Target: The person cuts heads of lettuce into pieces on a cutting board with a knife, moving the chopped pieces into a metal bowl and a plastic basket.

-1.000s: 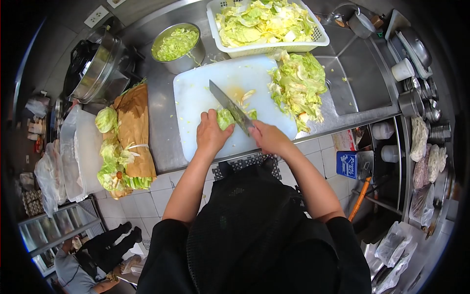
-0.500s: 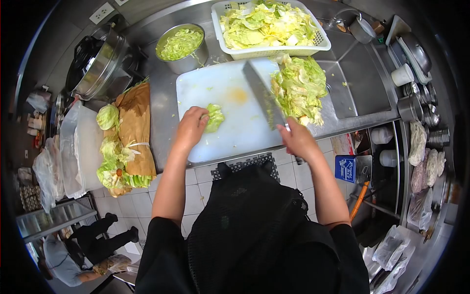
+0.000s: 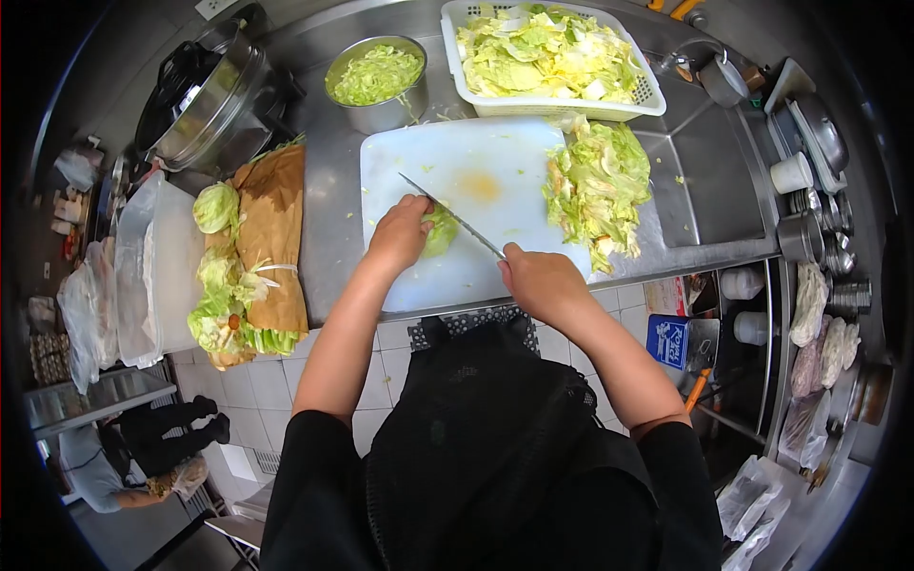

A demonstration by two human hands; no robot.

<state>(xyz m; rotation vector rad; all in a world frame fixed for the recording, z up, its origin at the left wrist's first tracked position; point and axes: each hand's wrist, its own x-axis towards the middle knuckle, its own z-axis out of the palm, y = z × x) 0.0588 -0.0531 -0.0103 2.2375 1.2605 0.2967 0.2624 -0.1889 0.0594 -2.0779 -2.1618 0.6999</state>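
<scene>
On the white cutting board [image 3: 514,152] lies a small piece of lettuce [image 3: 439,235]. My left hand [image 3: 401,231] presses on it from the left, fingers curled over its edge. My right hand [image 3: 545,282] grips a kitchen knife [image 3: 466,226] by the handle, most of which is hidden in the fist. Its blade stands edge-down and runs diagonally across the lettuce, the tip pointing far left past my left fingers. A heap of lettuce leaves [image 3: 600,186] covers the board's right edge.
Behind the board stand a metal pot of shredded lettuce [image 3: 378,78] and a white basket [image 3: 562,107] of torn leaves. A sink [image 3: 714,186] is at right. Brown paper [image 3: 271,247] with lettuce heads lies left. Another person [image 3: 124,457] is at lower left.
My right hand has brought the knife left from beside the leaf heap to over the lettuce piece, turning the blade upright. My left hand's fingers have curled in on the piece.
</scene>
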